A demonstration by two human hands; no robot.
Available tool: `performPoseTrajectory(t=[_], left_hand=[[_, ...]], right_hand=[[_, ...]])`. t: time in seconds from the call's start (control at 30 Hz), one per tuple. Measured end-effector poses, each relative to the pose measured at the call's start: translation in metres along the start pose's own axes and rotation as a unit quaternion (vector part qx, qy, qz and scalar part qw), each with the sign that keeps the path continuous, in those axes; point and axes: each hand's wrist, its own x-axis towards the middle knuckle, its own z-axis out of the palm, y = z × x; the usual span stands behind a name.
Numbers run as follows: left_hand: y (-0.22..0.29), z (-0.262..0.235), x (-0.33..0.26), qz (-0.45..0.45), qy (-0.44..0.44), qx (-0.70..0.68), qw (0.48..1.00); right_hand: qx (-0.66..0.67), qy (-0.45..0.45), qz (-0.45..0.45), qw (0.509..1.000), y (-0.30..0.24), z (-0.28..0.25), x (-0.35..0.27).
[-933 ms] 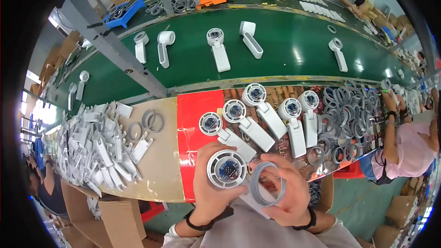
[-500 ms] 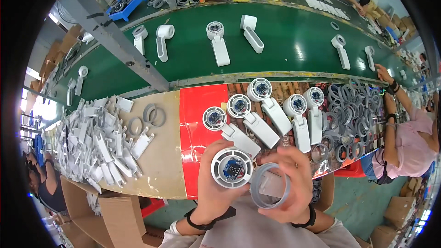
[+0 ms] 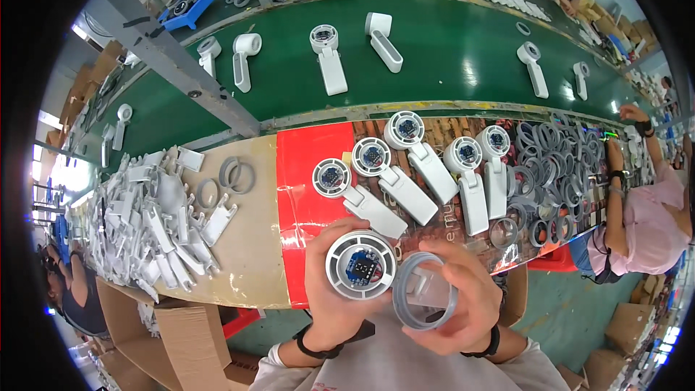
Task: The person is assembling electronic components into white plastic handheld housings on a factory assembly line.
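Fingers of the left hand point(image 3: 327, 313) curl around the head of a white handheld fan point(image 3: 361, 266), gripping it firmly with the round face turned up and a blue circuit board showing inside. The right hand point(image 3: 474, 298) is partly open, thumb and fingers pinching a grey ring point(image 3: 399, 304) by its sides, tilted, just to the right of the fan's head; whether the two touch I cannot tell. Both are in front of the person's body, at the near edge of the worktop point(image 3: 253, 261), and each wrist wears a dark band.

Beyond the hands, five white fans point(image 3: 407, 195) lie in a loose row, their heads open and handles slanting toward the person. The leftmost head rests over a red sheet point(image 3: 308, 221). To their right is a pile of grey rings point(image 3: 552, 174); to the left, a heap of white plastic parts point(image 3: 148, 228) with three loose rings point(image 3: 208, 205) beside it. Across the far side runs a green belt point(image 3: 463, 72) carrying more fans, spaced apart. A co-worker in a pink top point(image 3: 655, 224) is at the right.
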Motion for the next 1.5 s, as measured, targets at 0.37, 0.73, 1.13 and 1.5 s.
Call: performPoseTrajectory(t=[0.37, 0.73, 1.13, 1.5], left_hand=[[-0.002, 0.001, -0.001, 0.041, 0.007, 0.047, 0.998], [0.017, 0.006, 0.003, 0.266, 0.009, 0.477, 0.837], [0.025, 0.006, 0.03, 0.229, -0.11, 0.446, 0.858], [0.001, -0.045, 0.065, 0.294, 0.042, 0.431, 0.852]], right_hand=[[-0.005, -0.009, -0.006, 1.0, 0.001, -0.001, 0.002], [-0.171, -0.148, 0.053, 0.973, -0.012, 0.002, 0.021], [0.188, -0.161, 0.239, 0.939, 0.055, 0.013, 0.02], [0.019, -0.126, 0.24, 0.962, 0.049, -0.02, 0.036]])
